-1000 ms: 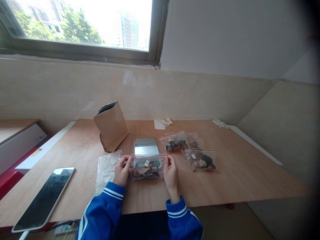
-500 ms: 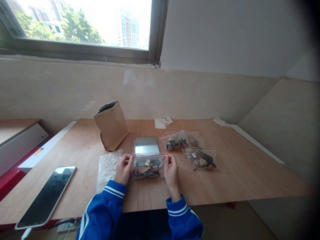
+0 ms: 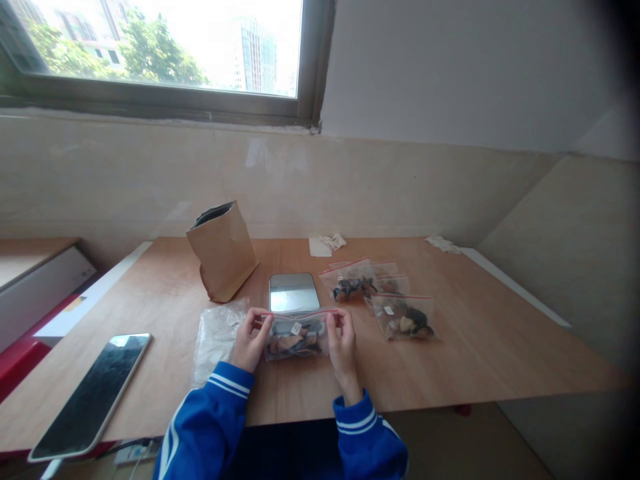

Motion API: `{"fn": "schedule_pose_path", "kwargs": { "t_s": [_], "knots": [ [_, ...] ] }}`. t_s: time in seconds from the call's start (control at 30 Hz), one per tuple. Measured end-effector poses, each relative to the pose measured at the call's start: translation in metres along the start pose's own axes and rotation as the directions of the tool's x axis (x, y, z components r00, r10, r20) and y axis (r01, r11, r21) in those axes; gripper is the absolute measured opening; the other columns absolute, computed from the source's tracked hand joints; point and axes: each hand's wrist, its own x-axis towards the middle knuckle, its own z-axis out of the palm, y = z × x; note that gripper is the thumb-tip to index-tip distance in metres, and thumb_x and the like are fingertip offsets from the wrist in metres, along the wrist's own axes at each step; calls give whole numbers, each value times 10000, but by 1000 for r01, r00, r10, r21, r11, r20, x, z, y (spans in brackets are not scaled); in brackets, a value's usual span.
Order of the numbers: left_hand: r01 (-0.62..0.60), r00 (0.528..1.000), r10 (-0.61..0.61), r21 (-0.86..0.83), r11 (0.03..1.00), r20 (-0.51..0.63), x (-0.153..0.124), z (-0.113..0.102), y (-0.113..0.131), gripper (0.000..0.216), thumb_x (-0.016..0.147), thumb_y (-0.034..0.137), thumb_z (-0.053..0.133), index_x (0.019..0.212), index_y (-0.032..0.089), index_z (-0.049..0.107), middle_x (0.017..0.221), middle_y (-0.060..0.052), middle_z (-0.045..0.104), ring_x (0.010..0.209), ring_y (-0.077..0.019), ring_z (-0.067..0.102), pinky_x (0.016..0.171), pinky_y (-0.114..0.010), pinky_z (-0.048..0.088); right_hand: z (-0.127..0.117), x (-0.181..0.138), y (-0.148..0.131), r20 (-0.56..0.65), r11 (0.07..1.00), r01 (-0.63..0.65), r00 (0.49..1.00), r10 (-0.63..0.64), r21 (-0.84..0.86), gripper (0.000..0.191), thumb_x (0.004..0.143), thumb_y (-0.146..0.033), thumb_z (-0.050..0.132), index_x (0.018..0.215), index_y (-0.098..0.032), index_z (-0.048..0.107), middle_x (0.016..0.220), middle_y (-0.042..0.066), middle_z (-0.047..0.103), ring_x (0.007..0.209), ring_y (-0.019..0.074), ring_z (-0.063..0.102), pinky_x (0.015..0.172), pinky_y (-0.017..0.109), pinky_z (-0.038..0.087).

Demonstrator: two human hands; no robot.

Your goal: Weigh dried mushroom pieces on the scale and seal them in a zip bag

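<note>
A clear zip bag [image 3: 295, 343] with a red seal strip and a small white label is stretched between my hands. Dark and brown dried pieces lie inside it. My left hand [image 3: 251, 340] pinches the strip's left end, thumb in front. At the other end, my right hand [image 3: 341, 340] grips the top corner between thumb and fingers. Just beyond the bag sits a flat scale [image 3: 293, 291] with a silvery plate, its front part hidden behind the bag. Empty-looking clear plastic bags [image 3: 216, 337] lie by my left hand.
Several filled zip bags [image 3: 403, 319] lie to the right of the scale. An open brown paper bag [image 3: 225, 253] stands at back left. A phone [image 3: 95, 393] with a white cable lies at left. Paper and a crumpled tissue [image 3: 333, 241] lie near the wall.
My left thumb has slid slightly right along the red strip, which now bows a little instead of running straight. The right hand stays at its corner.
</note>
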Motion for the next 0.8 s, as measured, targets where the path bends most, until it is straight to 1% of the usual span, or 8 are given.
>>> {"fn": "schedule_pose_path", "kwargs": {
  "t_s": [0.1,0.23,0.43,0.57,0.7,0.8],
  "knots": [
    [9,999,-7,31,999,-49,1,1,-1,252,803,418,605,877,178,619,800,-18,628,682,-133,562,652,-246,445,0,0,1,-13,1000,3,1000,-3,-12,286,872,-463,500,948,-192,549,839,36,632,760,171,583,744,313,462],
    [-15,996,20,52,999,-81,1,1,-3,254,784,417,626,864,177,648,815,-29,650,701,-143,576,663,-254,449,0,0,-1,-16,1000,3,1000,-3,4,277,868,-458,509,935,-192,551,825,29,634,743,166,582,724,301,460],
    [-61,991,73,107,992,-108,0,1,-4,240,783,410,627,850,181,652,776,-20,643,650,-131,549,634,-252,438,0,-1,-3,-8,1000,18,1000,-18,-17,267,878,-451,502,930,-193,550,809,23,626,741,162,577,724,295,456],
    [-59,990,75,128,990,-123,1,2,-5,253,773,424,631,848,183,642,728,-9,618,618,-131,527,610,-250,427,1,-1,-2,12,999,29,1000,-29,-28,274,886,-460,487,934,-195,538,832,31,621,733,159,574,712,293,466],
    [-53,994,65,124,991,-92,0,0,-5,254,791,425,609,865,182,620,750,-9,608,650,-137,534,651,-259,438,3,-2,0,4,998,47,999,-47,-36,273,888,-465,478,930,-198,522,818,31,616,722,159,582,699,294,480],
    [-62,997,63,28,998,-37,-2,0,-3,238,832,415,558,889,185,580,805,-16,601,729,-147,562,698,-263,448,4,-3,2,7,997,68,998,-68,-35,264,889,-456,477,938,-199,512,829,43,621,718,162,595,676,292,489]
  ]
}}
